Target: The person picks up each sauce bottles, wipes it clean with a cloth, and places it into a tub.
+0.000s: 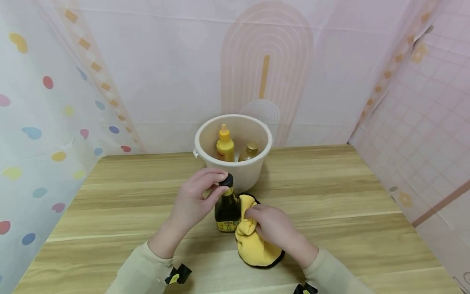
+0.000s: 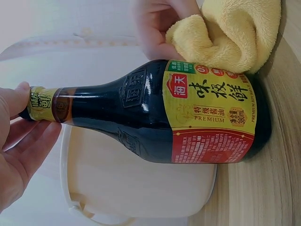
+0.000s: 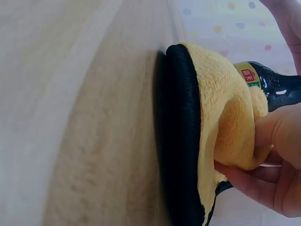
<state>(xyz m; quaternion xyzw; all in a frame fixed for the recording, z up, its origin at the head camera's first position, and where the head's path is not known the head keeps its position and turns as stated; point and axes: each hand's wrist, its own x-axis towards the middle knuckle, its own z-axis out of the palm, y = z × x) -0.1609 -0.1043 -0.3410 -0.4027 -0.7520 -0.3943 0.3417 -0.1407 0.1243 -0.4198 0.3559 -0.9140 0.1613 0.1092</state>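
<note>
A dark soy sauce bottle (image 2: 108, 106) with a yellow, green and red label stands upright on the wooden table. My left hand (image 1: 194, 198) pinches its black cap and neck between thumb and fingers. In my right hand (image 1: 275, 226) is a bunched yellow cloth (image 1: 257, 249) with a black edge, gripped between thumb and fingers. The cloth (image 3: 225, 108) lies against the bottle's right side, and its lower part rests on the tabletop. Part of the bottle's label is hidden behind the cloth in the right wrist view.
Just behind the bottle stands a white bucket (image 1: 249, 175). Inside it are a yellow squeeze bottle (image 1: 225, 148) and a bottle with a gold cap (image 1: 251, 148). Patterned curtains (image 1: 165, 73) hang along the back and both sides of the wooden table (image 1: 330, 192).
</note>
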